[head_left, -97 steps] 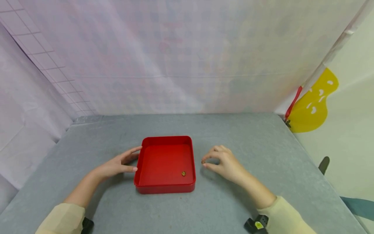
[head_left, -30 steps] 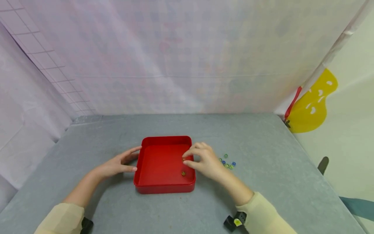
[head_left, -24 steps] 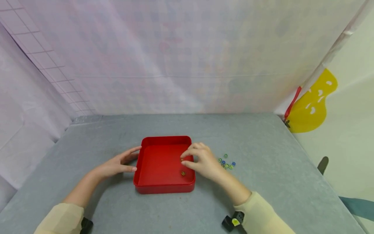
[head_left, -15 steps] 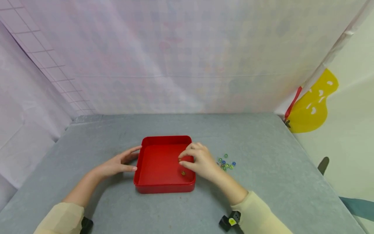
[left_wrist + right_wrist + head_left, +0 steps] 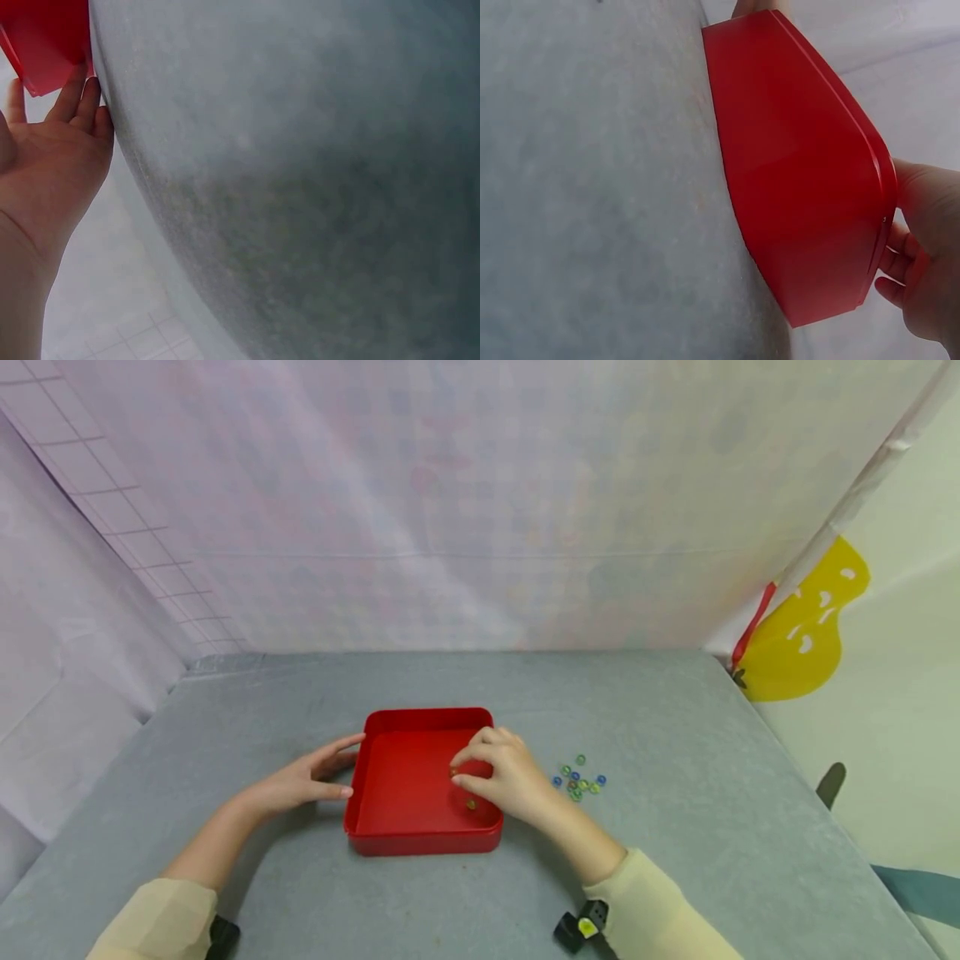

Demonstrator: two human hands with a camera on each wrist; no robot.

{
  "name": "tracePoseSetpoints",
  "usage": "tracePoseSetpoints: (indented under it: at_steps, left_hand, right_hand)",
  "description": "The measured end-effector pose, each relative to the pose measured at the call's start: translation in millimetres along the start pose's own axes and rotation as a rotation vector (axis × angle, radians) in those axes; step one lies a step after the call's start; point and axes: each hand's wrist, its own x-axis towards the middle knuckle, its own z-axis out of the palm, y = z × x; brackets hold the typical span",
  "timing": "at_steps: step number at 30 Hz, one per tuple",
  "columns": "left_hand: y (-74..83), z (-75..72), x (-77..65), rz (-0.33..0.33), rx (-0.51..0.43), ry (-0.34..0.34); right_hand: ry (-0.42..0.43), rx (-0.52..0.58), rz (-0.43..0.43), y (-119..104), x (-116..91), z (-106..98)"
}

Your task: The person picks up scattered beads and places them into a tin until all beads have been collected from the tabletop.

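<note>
A square red tray (image 5: 412, 843) sits on the grey table. My left hand (image 5: 300, 783) rests against its left side, fingers and thumb fairly straight at the wall; in the left wrist view the fingers (image 5: 71, 97) reach the red wall. Over the tray's right half, my right hand (image 5: 506, 772) pinches a small amber marble (image 5: 453, 772) between thumb and fingertips. Just below that hand, a yellowish marble (image 5: 471, 804) lies on the tray floor. The right wrist view shows the right hand (image 5: 930, 247) reaching over the rim, its fingertips partly hidden by the wall.
Several glass marbles (image 5: 583, 785), green, blue and one brownish, lie loosely grouped on the table (image 5: 675, 760) right of the tray. Pale curtains (image 5: 465, 527) hang behind and at the left. A yellow pattern (image 5: 802, 643) shows on the right-hand cloth.
My right hand has carried the amber marble left from beside the tray to over its inside, drifting further left lately. The loose marbles have come into view behind it. My left hand stays put.
</note>
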Motion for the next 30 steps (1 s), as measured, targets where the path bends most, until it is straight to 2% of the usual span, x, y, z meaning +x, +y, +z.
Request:
tracePoseSetpoints:
  at_steps: [9,30]
  left_hand:
    - [-1.2,-0.4,1.8,0.041,-0.008,-0.016]
    - [-2.3,-1.0,1.4,0.023,-0.004,-0.007]
  right_hand:
    - [0.009,-0.004,-0.011,1,-1,1]
    - [-0.014,-0.038,-0.031,-1,-11,-16]
